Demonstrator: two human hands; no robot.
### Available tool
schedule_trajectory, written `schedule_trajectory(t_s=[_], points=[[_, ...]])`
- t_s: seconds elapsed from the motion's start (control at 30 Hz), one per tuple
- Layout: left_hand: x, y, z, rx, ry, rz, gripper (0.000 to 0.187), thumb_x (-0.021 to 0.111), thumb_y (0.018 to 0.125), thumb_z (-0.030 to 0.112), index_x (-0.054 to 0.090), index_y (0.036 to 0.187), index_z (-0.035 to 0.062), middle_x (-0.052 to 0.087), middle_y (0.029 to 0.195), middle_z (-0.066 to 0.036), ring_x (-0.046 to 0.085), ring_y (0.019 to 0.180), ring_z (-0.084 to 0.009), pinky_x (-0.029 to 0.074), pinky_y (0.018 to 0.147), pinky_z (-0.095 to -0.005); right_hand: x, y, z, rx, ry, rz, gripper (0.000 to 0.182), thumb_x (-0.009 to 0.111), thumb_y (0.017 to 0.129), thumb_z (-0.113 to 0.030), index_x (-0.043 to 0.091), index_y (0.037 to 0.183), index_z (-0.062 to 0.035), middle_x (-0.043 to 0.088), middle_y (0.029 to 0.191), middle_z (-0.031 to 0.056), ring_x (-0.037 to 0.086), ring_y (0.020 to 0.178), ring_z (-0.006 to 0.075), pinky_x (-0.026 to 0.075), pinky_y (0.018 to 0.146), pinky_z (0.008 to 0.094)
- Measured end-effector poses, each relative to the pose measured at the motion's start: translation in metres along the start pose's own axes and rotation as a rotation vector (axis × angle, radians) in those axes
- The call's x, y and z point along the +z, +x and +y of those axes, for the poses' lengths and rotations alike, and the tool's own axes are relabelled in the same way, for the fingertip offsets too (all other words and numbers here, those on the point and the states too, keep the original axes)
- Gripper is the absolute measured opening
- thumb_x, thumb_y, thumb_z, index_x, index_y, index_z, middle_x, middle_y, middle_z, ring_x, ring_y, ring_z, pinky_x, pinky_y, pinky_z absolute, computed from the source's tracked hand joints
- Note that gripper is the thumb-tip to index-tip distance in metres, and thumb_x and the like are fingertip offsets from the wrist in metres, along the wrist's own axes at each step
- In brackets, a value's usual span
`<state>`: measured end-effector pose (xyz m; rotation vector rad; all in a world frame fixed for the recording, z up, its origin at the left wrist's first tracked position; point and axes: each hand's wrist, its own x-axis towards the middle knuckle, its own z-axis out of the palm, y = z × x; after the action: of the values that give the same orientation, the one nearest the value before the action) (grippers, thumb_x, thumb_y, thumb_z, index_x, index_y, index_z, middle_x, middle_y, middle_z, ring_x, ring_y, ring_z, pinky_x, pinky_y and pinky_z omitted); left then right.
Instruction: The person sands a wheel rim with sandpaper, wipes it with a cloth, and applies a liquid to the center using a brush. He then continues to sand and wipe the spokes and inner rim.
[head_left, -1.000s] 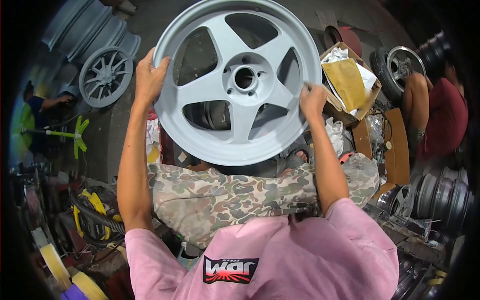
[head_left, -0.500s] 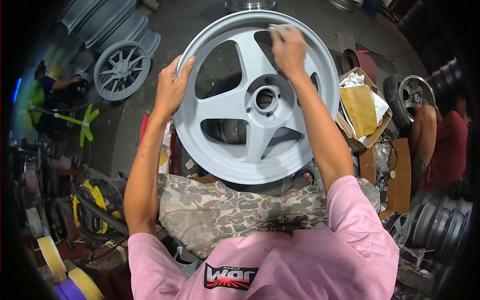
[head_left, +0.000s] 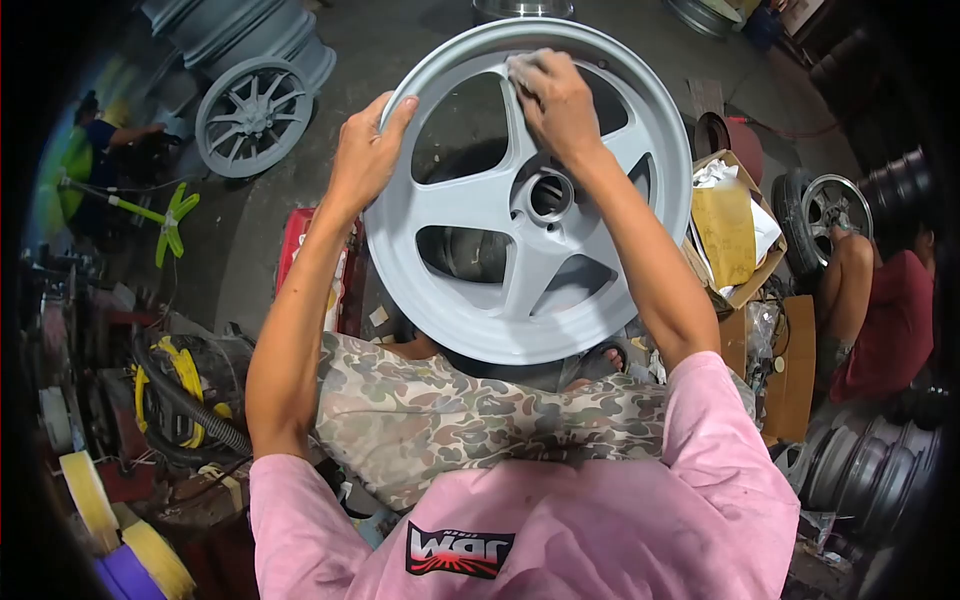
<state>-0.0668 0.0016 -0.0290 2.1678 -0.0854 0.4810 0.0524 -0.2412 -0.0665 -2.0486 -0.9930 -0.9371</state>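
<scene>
A pale grey five-spoke car wheel rim [head_left: 545, 270] stands tilted in front of my lap, its face toward me. My left hand [head_left: 366, 158] is closed round the upper left edge of the rim, with the thumb on the front lip. At the top of the wheel, my right hand [head_left: 556, 108] has its fingers bent and pressed together on the upper spoke, near the outer barrel. A small pale grey piece shows under its fingertips; blur and the fingers hide what kind it is.
On the right are a cardboard box [head_left: 770, 270] of papers, a reddish-brown roll [head_left: 738, 145], stacked wheels [head_left: 870, 460] and a seated person [head_left: 890, 310] by a tyre. To the left lie another grey wheel [head_left: 255, 118], a red case [head_left: 300, 240], a green stand [head_left: 170, 225] and tape rolls [head_left: 90, 500].
My right hand has moved left along the top of the wheel onto the upper spoke. The wheel and my left hand have shifted slightly right in view.
</scene>
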Motion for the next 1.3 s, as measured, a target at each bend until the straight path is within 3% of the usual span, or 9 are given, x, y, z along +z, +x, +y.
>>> schedule_trajectory(t_s=[0.17, 0.27, 0.4, 0.47, 0.67, 0.77, 0.83, 1.07, 1.3], points=[[0.002, 0.001, -0.008, -0.029, -0.010, -0.008, 0.044, 0.058, 0.105, 0.041, 0.071, 0.116, 0.0009, 0.062, 0.075, -0.008, 0.055, 0.075, -0.0135, 0.047, 0.071, -0.0330, -0.009, -0.090, -0.053, 0.015, 0.043, 0.027, 0.037, 0.069, 0.091, -0.006, 0.068, 0.128, -0.0003, 0.065, 0.131, 0.0178, 0.058, 0.128, 0.0388, 0.047, 0.110, 0.0466], [0.001, -0.001, -0.001, -0.032, 0.011, -0.013, 0.044, 0.059, 0.106, 0.041, 0.070, 0.121, 0.0014, 0.062, 0.083, 0.001, 0.052, 0.079, -0.0077, 0.045, 0.071, -0.0261, -0.005, -0.097, -0.050, -0.008, -0.004, 0.048, 0.036, 0.067, 0.094, -0.008, 0.067, 0.130, -0.0009, 0.063, 0.135, 0.0188, 0.057, 0.131, 0.0396, 0.046, 0.111, 0.0468], [0.002, -0.002, -0.005, 0.008, -0.018, 0.025, 0.042, 0.058, 0.105, 0.040, 0.071, 0.114, 0.0009, 0.060, 0.074, -0.007, 0.052, 0.074, -0.0126, 0.046, 0.070, -0.0324, 0.014, -0.034, -0.032, 0.067, -0.005, 0.107, 0.034, 0.064, 0.098, -0.011, 0.067, 0.130, -0.0005, 0.063, 0.137, 0.0191, 0.056, 0.132, 0.0399, 0.045, 0.112, 0.0474], [-0.003, -0.002, -0.007, -0.050, 0.005, -0.042, 0.043, 0.058, 0.107, 0.040, 0.070, 0.119, 0.0007, 0.059, 0.080, 0.001, 0.050, 0.078, -0.0082, 0.044, 0.071, -0.0268, 0.023, -0.026, -0.034, 0.132, 0.011, 0.131, 0.034, 0.061, 0.100, -0.014, 0.066, 0.131, 0.0000, 0.062, 0.139, 0.0189, 0.054, 0.135, 0.0400, 0.044, 0.113, 0.0475], [-0.001, 0.002, -0.002, -0.031, 0.013, -0.030, 0.043, 0.057, 0.107, 0.041, 0.070, 0.118, 0.0005, 0.058, 0.079, 0.001, 0.049, 0.076, -0.0081, 0.043, 0.069, -0.0268, -0.001, -0.103, -0.047, 0.106, -0.069, 0.099, 0.037, 0.065, 0.097, -0.009, 0.065, 0.133, -0.0025, 0.062, 0.139, 0.0167, 0.054, 0.136, 0.0375, 0.041, 0.115, 0.0536], [0.003, 0.001, -0.007, -0.041, 0.012, -0.033, 0.044, 0.057, 0.107, 0.041, 0.069, 0.117, 0.0004, 0.057, 0.079, 0.001, 0.048, 0.076, -0.0081, 0.043, 0.070, -0.0275, 0.006, -0.047, -0.029, 0.104, -0.151, 0.095, 0.035, 0.065, 0.097, -0.011, 0.066, 0.131, -0.0023, 0.063, 0.138, 0.0167, 0.052, 0.137, 0.0369, 0.038, 0.117, 0.0543], [0.001, -0.001, -0.005, 0.035, -0.005, 0.014, 0.042, 0.057, 0.106, 0.040, 0.069, 0.111, 0.0001, 0.055, 0.069, -0.009, 0.048, 0.070, -0.0139, 0.045, 0.067, -0.0349, 0.009, -0.044, -0.033, 0.124, -0.157, 0.097, 0.035, 0.065, 0.097, -0.011, 0.067, 0.131, -0.0025, 0.063, 0.138, 0.0169, 0.052, 0.137, 0.0371, 0.037, 0.117, 0.0542], [0.004, 0.000, -0.001, -0.013, 0.007, -0.009, 0.040, 0.058, 0.106, 0.038, 0.069, 0.111, -0.0001, 0.058, 0.072, -0.010, 0.051, 0.073, -0.0130, 0.046, 0.069, -0.0338, -0.014, -0.109, -0.043, 0.147, -0.153, 0.090, 0.038, 0.065, 0.097, -0.009, 0.066, 0.134, -0.0023, 0.062, 0.140, 0.0175, 0.051, 0.137, 0.0387, 0.041, 0.115, 0.0521], [0.004, -0.006, 0.000, 0.041, -0.034, 0.041, 0.040, 0.057, 0.106, 0.038, 0.069, 0.106, 0.0002, 0.055, 0.069, -0.009, 0.050, 0.070, -0.0135, 0.045, 0.067, -0.0346, -0.010, -0.009, 0.000, 0.064, 0.058, 0.119, 0.019, 0.072, 0.091, -0.007, 0.075, 0.109, -0.0028, 0.069, 0.104, 0.0132, 0.066, 0.098, 0.0314, 0.053, 0.087, 0.0402]])
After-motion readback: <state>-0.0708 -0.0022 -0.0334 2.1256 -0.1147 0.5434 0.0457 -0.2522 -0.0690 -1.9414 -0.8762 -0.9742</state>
